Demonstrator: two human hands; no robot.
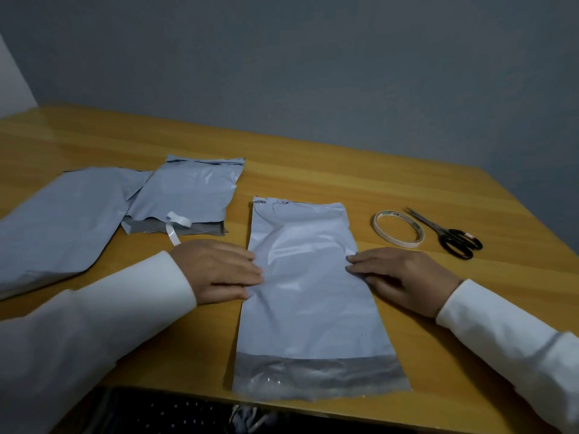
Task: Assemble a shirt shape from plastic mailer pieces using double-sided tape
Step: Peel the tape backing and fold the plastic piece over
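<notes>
Now both hands, L & R, flat-fingered, press mailer side edges.

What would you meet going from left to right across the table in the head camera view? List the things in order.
Large mailer piece → smaller mailer piece with a curl of tape backing → left hand → long mailer piece lying flat under both hands → right hand → tape roll → scissors.

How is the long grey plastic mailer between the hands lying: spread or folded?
Spread flat: the long grey plastic mailer lies full length on the table, hands at its edges.
</notes>
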